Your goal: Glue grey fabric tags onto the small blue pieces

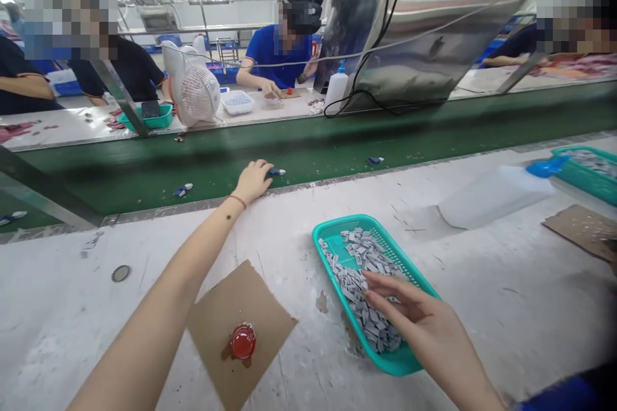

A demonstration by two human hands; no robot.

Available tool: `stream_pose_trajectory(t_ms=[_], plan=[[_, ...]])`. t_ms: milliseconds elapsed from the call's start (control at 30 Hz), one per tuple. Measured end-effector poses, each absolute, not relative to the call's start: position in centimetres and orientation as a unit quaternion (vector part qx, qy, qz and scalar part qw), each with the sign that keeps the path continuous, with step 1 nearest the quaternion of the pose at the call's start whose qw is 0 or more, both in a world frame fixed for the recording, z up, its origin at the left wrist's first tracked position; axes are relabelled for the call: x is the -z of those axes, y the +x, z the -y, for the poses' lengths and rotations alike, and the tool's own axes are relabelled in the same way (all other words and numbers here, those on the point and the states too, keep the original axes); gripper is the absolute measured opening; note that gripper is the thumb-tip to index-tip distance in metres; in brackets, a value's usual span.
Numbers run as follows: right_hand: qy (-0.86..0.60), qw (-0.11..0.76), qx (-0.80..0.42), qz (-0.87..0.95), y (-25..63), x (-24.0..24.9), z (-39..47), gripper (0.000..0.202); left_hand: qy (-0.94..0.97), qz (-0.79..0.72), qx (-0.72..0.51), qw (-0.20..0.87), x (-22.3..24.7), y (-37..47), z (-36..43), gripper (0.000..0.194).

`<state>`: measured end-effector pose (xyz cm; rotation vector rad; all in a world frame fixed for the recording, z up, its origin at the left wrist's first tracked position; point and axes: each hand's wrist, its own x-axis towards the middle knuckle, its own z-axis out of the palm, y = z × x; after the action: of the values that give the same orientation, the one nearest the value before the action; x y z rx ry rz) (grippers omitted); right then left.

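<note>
My left hand [254,181] reaches across to the near edge of the green conveyor belt [318,149]. Its fingers are apart, right at a small dark blue and white piece [277,172] lying on the belt; whether they touch it I cannot tell. Over a green plastic basket [320,231], my right hand [417,314] has thumb and forefinger close together at a small grey piece [364,284]. Many similar flat grey pieces [373,257] fill much of the basket. To its left, a red round cap [242,341] with wet-looking contents sits on a brown cardboard square [260,292].
A white bottle with a blue nozzle [496,196] lies at the right, near another green basket [598,170] and more cardboard [578,231]. More blue pieces [183,189] lie on the belt. Across it are a fan [197,93], a metal panel [424,45] and co-workers [279,51].
</note>
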<state>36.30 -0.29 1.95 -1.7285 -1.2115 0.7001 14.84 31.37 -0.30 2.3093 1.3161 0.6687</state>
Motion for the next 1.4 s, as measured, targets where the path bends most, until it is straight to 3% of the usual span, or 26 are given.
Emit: stream_pose_trajectory(t_ms=[300, 600, 867, 1167, 1400], plan=[[-0.664, 0.467, -0.252, 0.527, 32.4, -2.7, 2.9, 0.017, 0.643, -0.486, -0.382, 0.452, 0.2, 14.3, -30.1, 0.022], [-0.561, 0.396, -0.329, 0.648, 25.3, -1.2, 1.0, 0.016, 0.408, -0.446, -0.478, 0.637, -0.1, 2.6, -14.8, 0.019], [-0.500, 0.324, -0.311, 0.740, 21.3, -1.5, 0.2, 0.020, 0.369, -0.476, -0.496, 0.626, 1.6, -0.4, -6.1, 0.030], [-0.502, 0.275, -0.257, 0.778, 19.9, -1.4, 0.2, 0.019, 0.387, -0.431, -0.510, 0.636, 2.9, -0.5, -4.5, 0.026], [-0.522, 0.281, -0.290, 0.751, 19.6, -1.9, 0.0, 0.017, 0.385, -0.409, -0.514, 0.649, 2.8, -0.3, -4.0, 0.024]])
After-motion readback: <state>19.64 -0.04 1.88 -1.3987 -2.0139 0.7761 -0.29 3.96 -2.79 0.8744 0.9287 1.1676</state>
